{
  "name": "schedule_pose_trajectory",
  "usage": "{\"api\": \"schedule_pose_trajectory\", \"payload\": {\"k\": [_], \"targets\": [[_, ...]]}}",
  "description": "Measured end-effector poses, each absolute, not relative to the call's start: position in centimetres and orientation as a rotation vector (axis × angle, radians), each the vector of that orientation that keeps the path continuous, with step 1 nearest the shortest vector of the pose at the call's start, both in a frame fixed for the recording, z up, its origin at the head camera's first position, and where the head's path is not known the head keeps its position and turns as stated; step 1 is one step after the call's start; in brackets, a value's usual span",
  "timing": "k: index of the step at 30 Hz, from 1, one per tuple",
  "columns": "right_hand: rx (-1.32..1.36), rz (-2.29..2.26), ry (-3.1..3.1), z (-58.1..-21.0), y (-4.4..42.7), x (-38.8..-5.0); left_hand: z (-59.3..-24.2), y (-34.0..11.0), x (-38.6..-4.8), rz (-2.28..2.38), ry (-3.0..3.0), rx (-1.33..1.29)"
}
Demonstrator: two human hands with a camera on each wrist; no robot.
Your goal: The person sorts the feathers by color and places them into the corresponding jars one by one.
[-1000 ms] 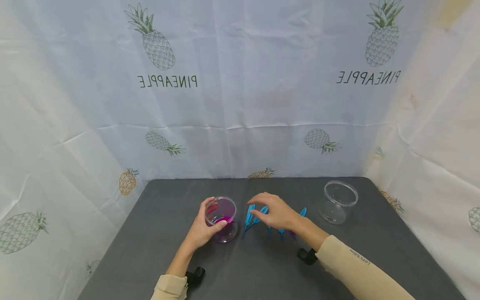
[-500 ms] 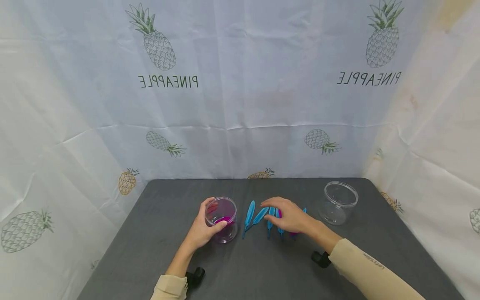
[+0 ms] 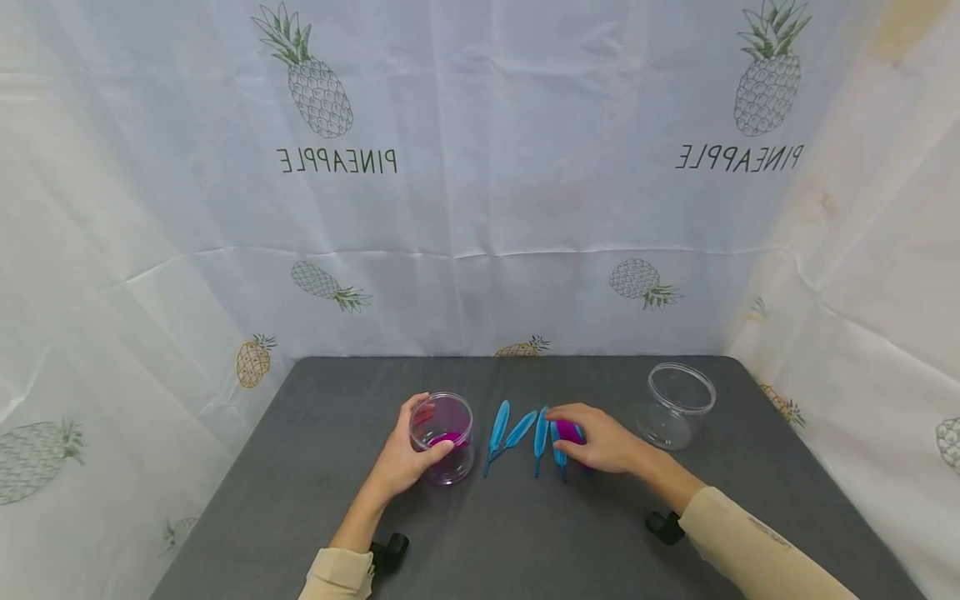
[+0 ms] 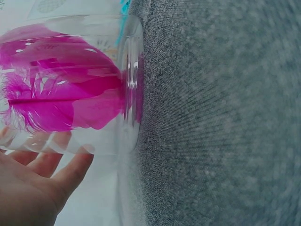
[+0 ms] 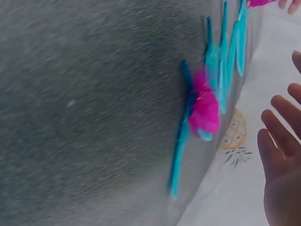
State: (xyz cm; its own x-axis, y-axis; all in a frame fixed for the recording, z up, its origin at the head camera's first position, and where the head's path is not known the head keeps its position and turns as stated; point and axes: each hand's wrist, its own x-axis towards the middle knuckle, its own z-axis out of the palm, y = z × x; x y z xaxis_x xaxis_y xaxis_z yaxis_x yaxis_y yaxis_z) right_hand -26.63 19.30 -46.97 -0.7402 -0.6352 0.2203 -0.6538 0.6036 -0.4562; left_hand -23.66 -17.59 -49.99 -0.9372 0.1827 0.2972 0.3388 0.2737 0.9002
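The left hand [image 3: 402, 458] is gripping the clear jar [image 3: 454, 420], magenta feather [image 4: 56, 92] inside; the right hand [image 3: 602, 440], relaxed, holding nothing, is shifting farther right of the jar, past blue feathers [image 3: 499, 427] to a loose magenta plume [image 3: 567, 431], seemingly bringing it within reach

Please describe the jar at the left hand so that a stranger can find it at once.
Look first at the dark table, then at the blue feathers on it. Just left of them is a clear round jar, gripped by the left hand. Unlike the other jar, farther right, it has magenta plumage inside.
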Motion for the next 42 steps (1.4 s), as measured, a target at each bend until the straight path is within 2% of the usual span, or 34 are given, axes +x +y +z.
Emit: {"api": "schedule_pose_trajectory", "payload": {"k": [14,21,42], "targets": [[1.01,0.905,-2.812,-49.0,22.7,-26.0,-49.9,-17.5,-23.6,-1.735,-2.423,-0.46],[1.039,0.91,-2.796,-49.9,23.9,-25.7,-49.9,-17.6,-23.6,-1.732,-2.434,-0.452],[1.088,0.877,-2.846,-50.8,24.3,-25.7,-50.0,-17.6,-23.6,-1.736,-2.42,-0.478]]}}
